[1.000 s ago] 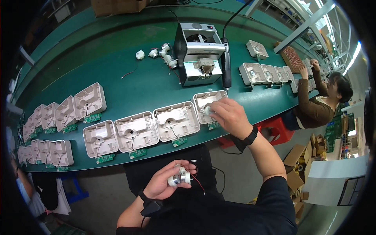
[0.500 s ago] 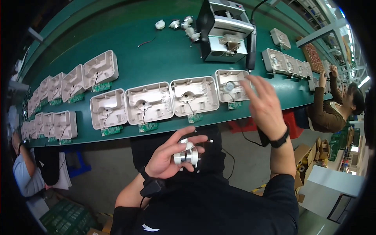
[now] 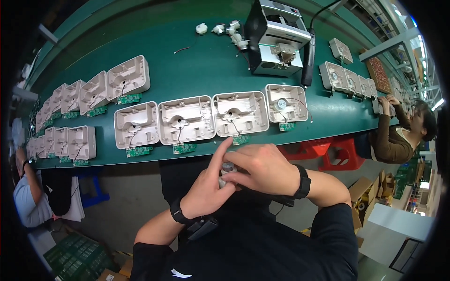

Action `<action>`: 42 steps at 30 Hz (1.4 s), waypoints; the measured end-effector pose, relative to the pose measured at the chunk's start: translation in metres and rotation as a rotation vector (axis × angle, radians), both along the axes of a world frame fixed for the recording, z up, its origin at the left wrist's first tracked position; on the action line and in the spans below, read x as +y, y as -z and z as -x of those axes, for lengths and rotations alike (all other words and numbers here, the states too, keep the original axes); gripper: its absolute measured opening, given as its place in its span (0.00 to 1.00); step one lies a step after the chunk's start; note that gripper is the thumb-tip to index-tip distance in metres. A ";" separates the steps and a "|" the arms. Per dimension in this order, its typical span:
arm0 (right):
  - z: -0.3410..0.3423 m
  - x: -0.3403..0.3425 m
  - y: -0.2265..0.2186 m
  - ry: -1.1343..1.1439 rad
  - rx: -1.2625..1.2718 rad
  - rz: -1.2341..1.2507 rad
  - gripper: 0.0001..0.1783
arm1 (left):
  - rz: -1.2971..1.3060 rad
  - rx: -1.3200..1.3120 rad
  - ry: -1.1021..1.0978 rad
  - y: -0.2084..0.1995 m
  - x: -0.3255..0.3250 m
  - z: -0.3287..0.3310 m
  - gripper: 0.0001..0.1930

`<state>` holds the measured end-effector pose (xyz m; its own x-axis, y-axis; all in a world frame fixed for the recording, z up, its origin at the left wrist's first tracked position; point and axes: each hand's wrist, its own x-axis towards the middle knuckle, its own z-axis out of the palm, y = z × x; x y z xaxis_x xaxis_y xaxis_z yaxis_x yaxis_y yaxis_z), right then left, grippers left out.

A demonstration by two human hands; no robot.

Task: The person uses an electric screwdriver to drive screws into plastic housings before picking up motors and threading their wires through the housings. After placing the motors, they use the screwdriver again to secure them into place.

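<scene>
Close to my body, below the table's front edge, both hands meet around a small white-and-silver motor (image 3: pixel 228 167). My left hand (image 3: pixel 205 195) is wrapped round it from the left, index finger stretched up toward the table. My right hand (image 3: pixel 268 171) comes over from the right, thumb and fingers pinching at the same part; its fingertips are partly hidden. Just beyond stands a row of open off-white plastic housings (image 3: pixel 241 114), green circuit boards (image 3: pixel 184 148) hanging on wires at their front. In the rightmost housing (image 3: pixel 301 99) lies a round silver motor (image 3: pixel 281 104), its lead trailing over the right wall.
Farther back are loose white motors (image 3: pixel 239 41) and a black-and-silver bench machine (image 3: pixel 274 61) with a black handheld tool (image 3: pixel 308 61) beside it. More housings (image 3: pixel 127 78) stand left and right. A co-worker (image 3: pixel 398 133) sits at right; another person's arm (image 3: pixel 24 171) shows at far left.
My right hand has left the rightmost housing and come down to my left hand, which has closed more around the motor. A lead now hangs over that housing's right side.
</scene>
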<state>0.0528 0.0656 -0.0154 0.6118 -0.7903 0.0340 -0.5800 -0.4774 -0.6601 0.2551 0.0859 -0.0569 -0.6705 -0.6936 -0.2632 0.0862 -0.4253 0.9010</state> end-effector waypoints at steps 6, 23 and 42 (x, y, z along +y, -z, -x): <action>0.003 -0.009 -0.011 0.164 -0.204 -0.450 0.15 | 0.001 0.095 -0.106 -0.008 0.004 -0.012 0.41; 0.000 0.014 -0.001 0.161 -0.304 0.026 0.16 | -0.219 0.251 -0.104 0.028 0.013 -0.023 0.26; 0.006 0.014 0.013 0.172 -0.376 -0.392 0.08 | -0.471 0.467 -0.053 0.042 0.011 -0.023 0.23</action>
